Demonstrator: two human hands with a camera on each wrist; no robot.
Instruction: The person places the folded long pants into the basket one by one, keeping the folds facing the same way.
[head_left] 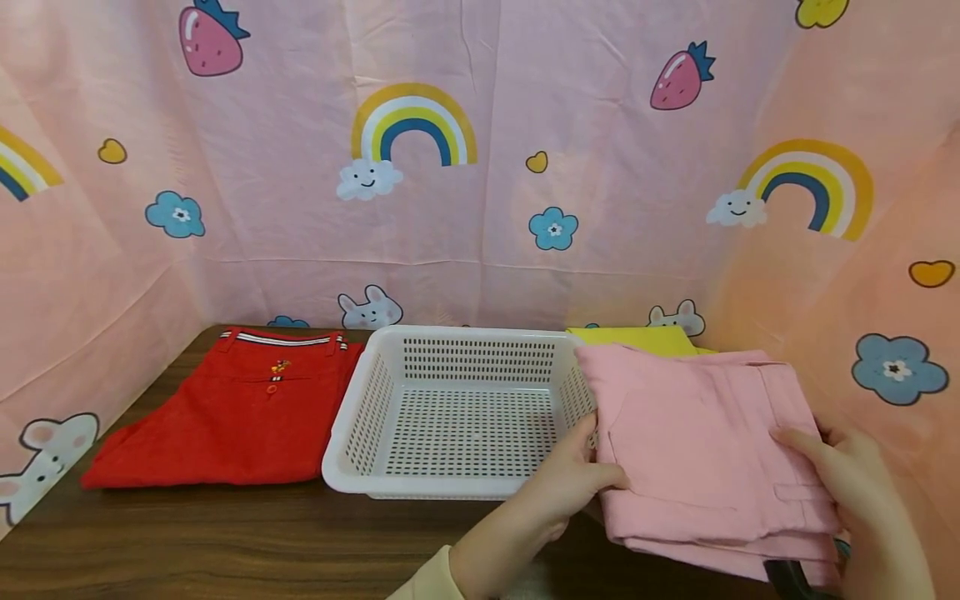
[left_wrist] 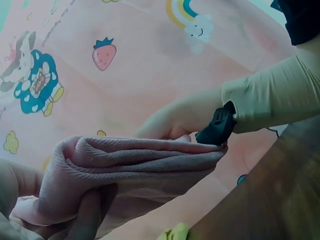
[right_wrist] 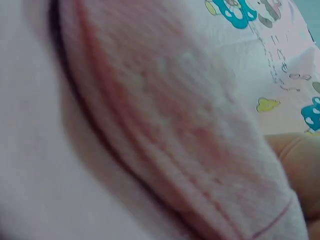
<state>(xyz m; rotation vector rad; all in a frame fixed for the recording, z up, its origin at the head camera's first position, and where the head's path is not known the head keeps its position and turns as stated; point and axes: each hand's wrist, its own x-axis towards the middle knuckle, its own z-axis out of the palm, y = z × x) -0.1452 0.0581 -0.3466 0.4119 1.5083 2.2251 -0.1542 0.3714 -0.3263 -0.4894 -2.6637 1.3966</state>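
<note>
Folded pink pants (head_left: 697, 450) are held up between both hands at the right in the head view, over the right side of the table. My left hand (head_left: 566, 475) grips their left edge, thumb on top and fingers underneath. At the right edge my right hand (head_left: 847, 475) pinches them, its thumb on the upper face. The left wrist view shows the stacked layers of the pink pants (left_wrist: 140, 160) edge-on, clear of the brown tabletop. Pink cloth fills most of the right wrist view, blurred and close.
A white slotted plastic basket (head_left: 431, 486) stands mid-table, just left of the pants. Red pants (head_left: 225, 425) lie folded at its left. Yellow folded cloth (head_left: 637, 337) sits behind the pink pants, partly hidden. A patterned pink curtain (head_left: 480, 208) encloses the table's (head_left: 225, 542) back and sides.
</note>
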